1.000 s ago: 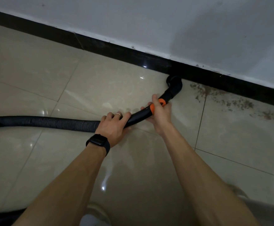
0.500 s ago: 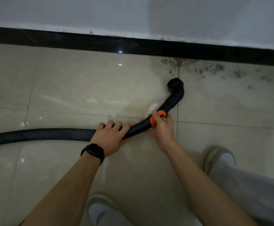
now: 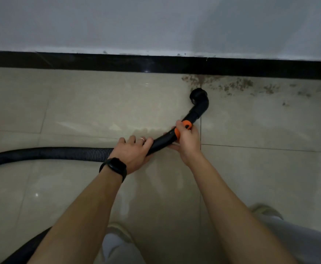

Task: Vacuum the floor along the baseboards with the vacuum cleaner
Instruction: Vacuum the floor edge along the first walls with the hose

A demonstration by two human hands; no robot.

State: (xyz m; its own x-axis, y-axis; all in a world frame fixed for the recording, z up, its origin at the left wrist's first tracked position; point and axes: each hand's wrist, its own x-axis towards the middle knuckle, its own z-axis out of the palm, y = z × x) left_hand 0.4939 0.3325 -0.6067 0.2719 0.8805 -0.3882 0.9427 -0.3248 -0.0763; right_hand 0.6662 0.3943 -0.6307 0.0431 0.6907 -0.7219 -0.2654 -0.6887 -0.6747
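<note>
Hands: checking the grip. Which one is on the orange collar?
The right hand, nearest the nozzle; the left hand, wearing the watch, grips the hose behind it.

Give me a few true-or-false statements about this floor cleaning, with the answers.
1. The left hand and the right hand both grip the black hose. True.
2. The nozzle is pressed against the baseboard. False: it is over the floor, with a gap between it and the baseboard.
3. Brown dirt lies along the baseboard, to the right of the nozzle. True.
4. The watch is on the right wrist. False: it is on the left wrist.
5. The collar at the right hand's fingers is blue. False: it is orange.
</note>
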